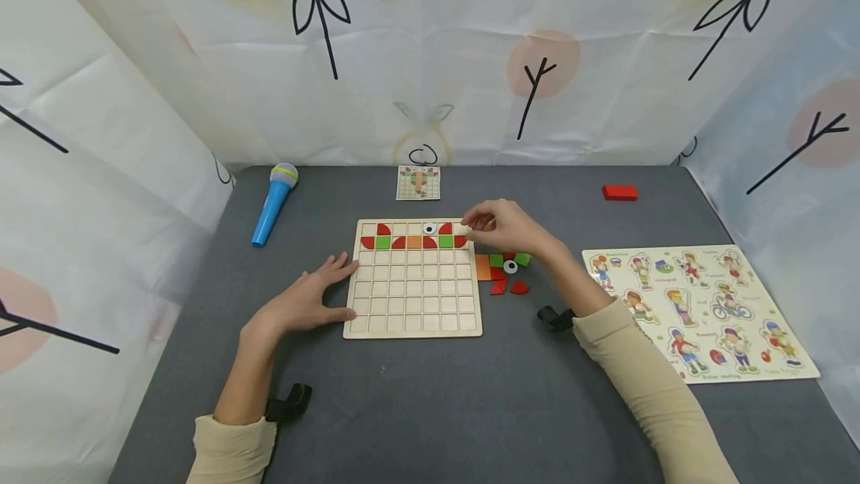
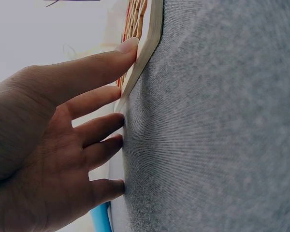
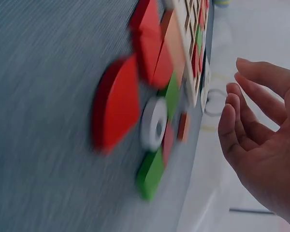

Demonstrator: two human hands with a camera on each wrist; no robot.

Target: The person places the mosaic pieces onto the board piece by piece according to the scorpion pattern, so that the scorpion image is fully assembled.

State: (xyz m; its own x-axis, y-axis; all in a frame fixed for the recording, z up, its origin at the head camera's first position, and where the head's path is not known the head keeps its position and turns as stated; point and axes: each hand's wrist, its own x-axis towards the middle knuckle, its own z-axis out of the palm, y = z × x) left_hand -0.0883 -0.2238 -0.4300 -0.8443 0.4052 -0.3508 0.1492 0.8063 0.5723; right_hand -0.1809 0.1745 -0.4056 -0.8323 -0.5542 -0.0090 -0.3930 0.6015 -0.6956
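A wooden grid board (image 1: 413, 290) lies flat on the table, with red, green and orange pieces and a white eye disc (image 1: 429, 228) in its two far rows. Thumb and fingertips of my left hand (image 1: 305, 297) touch the board's left edge, the fingers fairly straight and spread. Over the board's far right corner is my right hand (image 1: 504, 226), its fingers loosely bent. Nothing shows between its thumb and fingers in the right wrist view. Beside the board's right edge lie loose pieces: an orange square (image 1: 483, 267), a second eye disc (image 3: 154, 123), a red quarter-round (image 3: 117, 104) and green ones.
Behind the board lies a small pattern card (image 1: 418, 183). A blue toy microphone (image 1: 273, 204) is at the far left, a red block (image 1: 619, 193) at the far right. A picture puzzle board (image 1: 702, 312) covers the right side of the table (image 1: 430, 409). Printed cloth surrounds it.
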